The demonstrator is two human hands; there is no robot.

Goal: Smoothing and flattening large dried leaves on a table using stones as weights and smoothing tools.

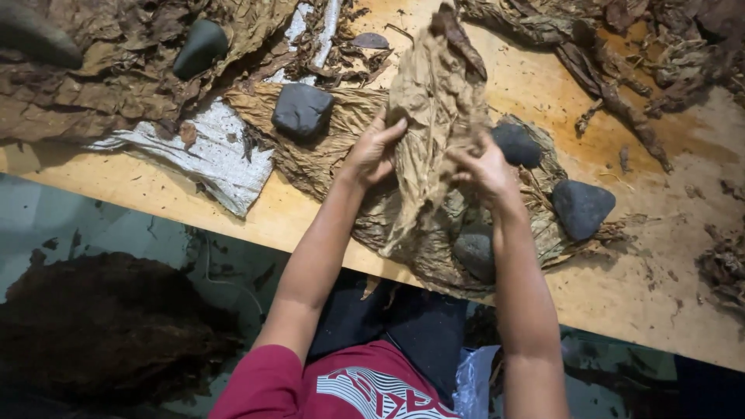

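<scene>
A large dried brown leaf (pixel 431 109) is held up above the wooden table (pixel 667 295). My left hand (pixel 372 151) grips its left edge and my right hand (pixel 481 167) grips its right edge, spreading it. Beneath the hands lies a flat stack of similar leaves (pixel 334 147), weighted by dark grey stones: one (pixel 302 110) at the left, one (pixel 518 145) just behind my right hand, one (pixel 582 207) at the right and one (pixel 475 252) near the table's front edge.
More crumpled dried leaves (pixel 101 70) with another stone (pixel 200 48) lie at the far left on a white woven sack (pixel 209 155). Twisted leaf stems (pixel 613 93) lie at the far right. A dark leaf heap (pixel 101 326) sits on the floor below.
</scene>
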